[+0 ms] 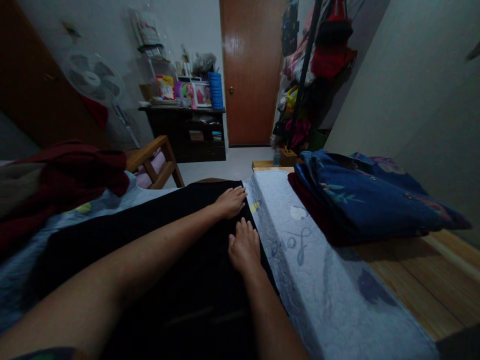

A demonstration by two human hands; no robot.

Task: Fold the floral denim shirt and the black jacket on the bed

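A black garment point(150, 212) lies spread over a light blue patterned sheet point(300, 260); its exact kind is hard to make out in the dim light. My left hand point(230, 201) rests flat on the cloth near its far right corner, fingers stretched out. Closer to me, my right hand point(245, 245) presses palm down by the right edge, its fingers extended too. Neither hand grips anything. My left forearm crosses over the middle of the garment and covers part of it.
Folded blue floral clothes point(360, 195) sit stacked at right, partly on a wooden surface point(423, 270). Dark red cloth point(82, 170) is heaped at left beside a wooden armrest point(150, 150). Beyond stand a fan point(93, 77), a dark cabinet point(165, 132) and a door point(255, 65).
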